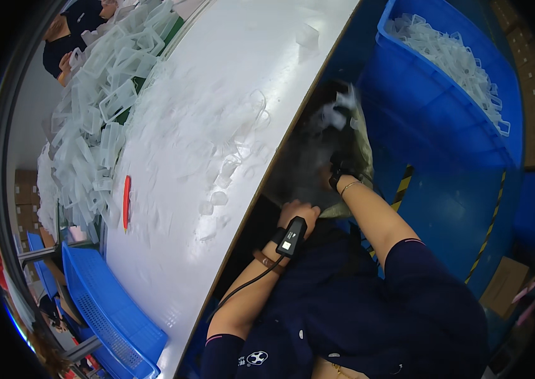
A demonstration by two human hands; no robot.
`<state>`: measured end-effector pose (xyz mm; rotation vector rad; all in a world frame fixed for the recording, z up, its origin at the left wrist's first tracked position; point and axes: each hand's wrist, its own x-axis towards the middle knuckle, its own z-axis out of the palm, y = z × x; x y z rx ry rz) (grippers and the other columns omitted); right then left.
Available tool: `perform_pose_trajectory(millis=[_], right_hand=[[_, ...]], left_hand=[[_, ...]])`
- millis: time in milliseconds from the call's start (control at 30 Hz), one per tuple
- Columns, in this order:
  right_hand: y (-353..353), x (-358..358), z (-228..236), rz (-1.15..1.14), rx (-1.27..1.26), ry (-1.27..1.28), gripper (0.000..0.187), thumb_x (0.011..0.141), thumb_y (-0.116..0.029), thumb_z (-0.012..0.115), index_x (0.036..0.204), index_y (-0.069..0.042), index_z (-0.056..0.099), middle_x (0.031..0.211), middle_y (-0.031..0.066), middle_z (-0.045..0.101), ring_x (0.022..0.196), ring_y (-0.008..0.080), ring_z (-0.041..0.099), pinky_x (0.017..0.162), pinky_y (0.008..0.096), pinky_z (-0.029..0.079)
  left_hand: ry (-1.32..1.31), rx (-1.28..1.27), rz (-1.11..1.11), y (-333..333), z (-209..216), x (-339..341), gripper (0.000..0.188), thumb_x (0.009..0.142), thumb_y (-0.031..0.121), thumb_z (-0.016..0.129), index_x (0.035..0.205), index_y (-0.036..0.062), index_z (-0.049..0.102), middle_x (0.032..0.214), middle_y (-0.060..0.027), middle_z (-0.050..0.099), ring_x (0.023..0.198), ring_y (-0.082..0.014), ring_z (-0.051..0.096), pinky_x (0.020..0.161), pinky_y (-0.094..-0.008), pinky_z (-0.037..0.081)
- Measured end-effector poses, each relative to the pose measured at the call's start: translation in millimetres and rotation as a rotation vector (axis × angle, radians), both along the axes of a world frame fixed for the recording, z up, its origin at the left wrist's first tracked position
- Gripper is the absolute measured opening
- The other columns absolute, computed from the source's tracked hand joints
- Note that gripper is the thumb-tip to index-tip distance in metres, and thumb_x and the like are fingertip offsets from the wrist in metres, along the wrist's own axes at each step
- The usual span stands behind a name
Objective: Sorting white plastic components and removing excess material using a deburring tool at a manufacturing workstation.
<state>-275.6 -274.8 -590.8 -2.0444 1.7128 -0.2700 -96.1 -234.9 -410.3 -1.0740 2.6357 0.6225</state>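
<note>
A pale sack [362,129] hangs beside the table's right edge, its mouth spread and its inside dark. Blurred whitish translucent plastic pieces [330,117] show in its mouth. At the sack's near rim my left hand [301,212] is closed, seemingly round the rim; its fingertips are partly hidden. My right hand [337,172] reaches into the sack's opening, and its fingers are lost in shadow and motion blur. To the left, the white table [248,69] bears scattered clear plastic scraps [220,189] and a slim red tool [127,203].
Rectangular translucent plastic frames [106,120] are heaped along the table's far left. A blue tub [444,82] of similar pieces stands at the right. A blue perforated basket [109,316] lies lower left. Another person [68,38] is at the upper left. A cardboard box [505,284] sits lower right.
</note>
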Motion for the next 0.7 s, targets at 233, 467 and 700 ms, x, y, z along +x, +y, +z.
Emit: perform_pose_trajectory(millis=[233,467,700], right_hand=[[-39.1,-50.8,145.4,0.237,0.523,-0.013,0.025,0.073,-0.014,0.06,0.094,-0.001,0.064,0.08,0.0124,0.066,0.077,0.021,0.065,0.067,0.03,0.051],[-110.5,-58.0,310.2,-0.318,-0.505,-0.691,0.026,0.079,-0.021,0.064,0.096,-0.002,0.059,0.073,0.0042,0.061,0.071,0.0233,0.06,0.069,0.0332,0.048],[-185.2,-41.3,317.2,0.002,-0.439,-0.181,0.017,0.08,-0.017,0.059,0.087,-0.001,0.061,0.08,0.0135,0.062,0.076,0.0299,0.059,0.07,0.0365,0.046]], left_hand=[[-0.034,0.031,0.013,2.6,-0.7,5.2,0.018,0.076,0.008,0.05,0.086,0.0125,0.064,0.079,-0.0086,0.062,0.076,-0.0279,0.059,0.072,-0.0391,0.048],[-0.046,0.099,0.02,-4.7,5.4,-2.0,0.02,0.079,0.009,0.047,0.091,0.0118,0.063,0.083,-0.0099,0.062,0.082,-0.0285,0.059,0.075,-0.0402,0.047],[-0.024,0.095,0.042,-3.1,5.6,2.0,0.018,0.078,0.01,0.048,0.087,0.0101,0.063,0.081,-0.0105,0.062,0.08,-0.0285,0.059,0.073,-0.0399,0.048]])
